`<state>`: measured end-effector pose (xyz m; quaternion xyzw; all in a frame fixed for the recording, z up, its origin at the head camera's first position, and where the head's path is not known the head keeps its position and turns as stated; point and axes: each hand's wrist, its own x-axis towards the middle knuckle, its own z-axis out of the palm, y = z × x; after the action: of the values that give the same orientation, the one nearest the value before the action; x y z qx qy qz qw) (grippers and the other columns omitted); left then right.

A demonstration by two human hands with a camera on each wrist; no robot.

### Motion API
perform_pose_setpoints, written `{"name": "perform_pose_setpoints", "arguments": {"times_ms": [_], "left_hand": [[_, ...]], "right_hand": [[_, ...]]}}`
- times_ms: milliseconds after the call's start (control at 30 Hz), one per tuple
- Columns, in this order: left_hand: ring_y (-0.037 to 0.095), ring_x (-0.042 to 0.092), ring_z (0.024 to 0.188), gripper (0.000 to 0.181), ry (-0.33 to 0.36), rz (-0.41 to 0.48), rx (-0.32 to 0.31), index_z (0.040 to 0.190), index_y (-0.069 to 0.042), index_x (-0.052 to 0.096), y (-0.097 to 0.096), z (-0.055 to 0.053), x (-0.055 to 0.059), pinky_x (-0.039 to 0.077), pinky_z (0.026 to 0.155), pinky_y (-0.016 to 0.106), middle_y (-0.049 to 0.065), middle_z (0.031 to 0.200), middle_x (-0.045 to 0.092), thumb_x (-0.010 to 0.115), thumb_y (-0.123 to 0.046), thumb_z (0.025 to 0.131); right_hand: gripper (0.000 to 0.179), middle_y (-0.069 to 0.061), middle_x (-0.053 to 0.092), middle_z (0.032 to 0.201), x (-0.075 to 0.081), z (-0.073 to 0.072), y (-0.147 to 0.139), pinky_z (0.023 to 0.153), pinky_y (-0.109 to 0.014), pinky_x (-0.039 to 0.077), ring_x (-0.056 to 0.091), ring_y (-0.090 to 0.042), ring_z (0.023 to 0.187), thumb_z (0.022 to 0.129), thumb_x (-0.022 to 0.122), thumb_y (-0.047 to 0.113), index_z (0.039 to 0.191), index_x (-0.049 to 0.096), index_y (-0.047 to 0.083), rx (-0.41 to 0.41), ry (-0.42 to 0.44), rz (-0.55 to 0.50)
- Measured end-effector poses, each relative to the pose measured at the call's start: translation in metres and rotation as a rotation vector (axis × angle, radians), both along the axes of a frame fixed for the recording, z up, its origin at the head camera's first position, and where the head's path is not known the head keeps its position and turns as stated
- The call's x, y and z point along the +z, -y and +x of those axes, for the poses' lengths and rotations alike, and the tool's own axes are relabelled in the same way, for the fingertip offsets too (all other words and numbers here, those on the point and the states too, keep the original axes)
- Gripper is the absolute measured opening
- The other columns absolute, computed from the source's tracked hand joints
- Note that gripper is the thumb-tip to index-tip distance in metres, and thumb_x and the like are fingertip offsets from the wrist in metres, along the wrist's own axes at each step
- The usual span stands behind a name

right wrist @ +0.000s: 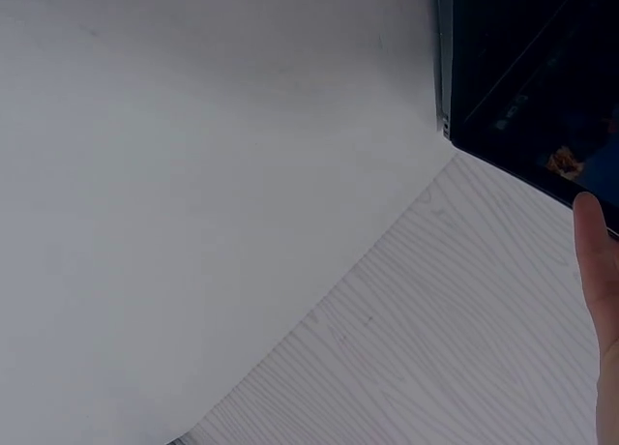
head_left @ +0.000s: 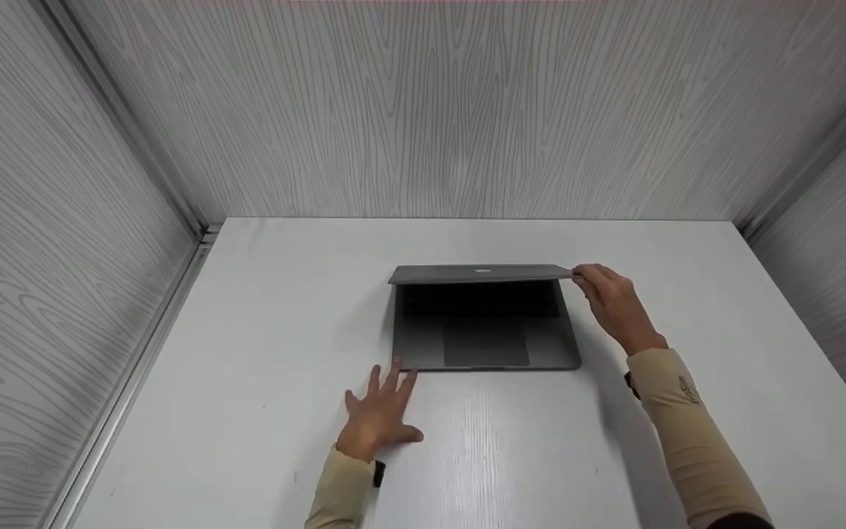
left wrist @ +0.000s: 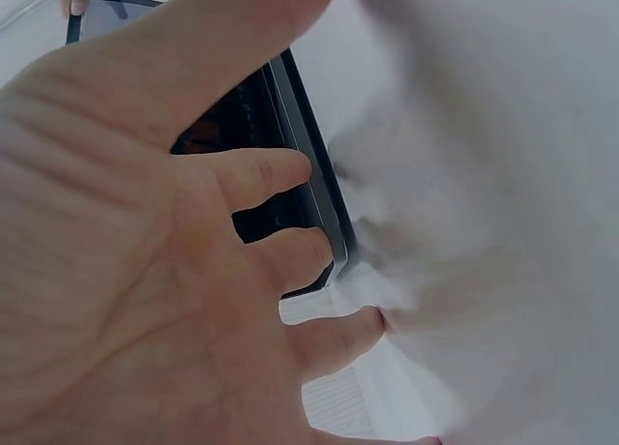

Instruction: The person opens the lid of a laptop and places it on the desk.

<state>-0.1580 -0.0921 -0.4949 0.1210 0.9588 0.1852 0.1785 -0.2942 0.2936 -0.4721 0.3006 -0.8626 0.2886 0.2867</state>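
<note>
A grey laptop (head_left: 485,345) lies on the white table with its lid (head_left: 438,275) partly raised and tilted forward over the keyboard. My right hand (head_left: 614,301) pinches the lid's right corner; in the right wrist view a finger (right wrist: 592,237) lies against the edge of the dark screen (right wrist: 542,126). My left hand (head_left: 377,419) is spread on the table at the laptop's front left corner, fingertips touching its front edge. From the left wrist, the palm (left wrist: 193,300) and outstretched fingers cover part of the laptop base (left wrist: 314,174).
The white table (head_left: 283,316) is enclosed by wood-grain panels at the back (head_left: 460,110), left (head_left: 41,257) and right (head_left: 827,279). A metal rail (head_left: 136,375) runs along the table's left side. The laptop sits around the table's middle.
</note>
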Motion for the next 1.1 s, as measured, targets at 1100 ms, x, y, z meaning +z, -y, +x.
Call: {"name": "perform_pose_setpoints", "arguments": {"times_ms": [1100], "left_hand": [[0.046, 0.017, 0.15, 0.098, -0.016, -0.001, 0.006, 0.156, -0.007, 0.039, -0.002, 0.001, 0.0, 0.021, 0.102, 0.082, 0.018, 0.165, 0.023, 0.09, -0.035, 0.077]], "right_hand": [[0.008, -0.019, 0.071, 0.089, 0.021, -0.025, 0.006, 0.055, -0.041, 0.055, 0.066, -0.028, 0.058, 0.102, 0.059, 0.009, 0.098, 0.062, 0.003, -0.105, 0.075, -0.064]]}}
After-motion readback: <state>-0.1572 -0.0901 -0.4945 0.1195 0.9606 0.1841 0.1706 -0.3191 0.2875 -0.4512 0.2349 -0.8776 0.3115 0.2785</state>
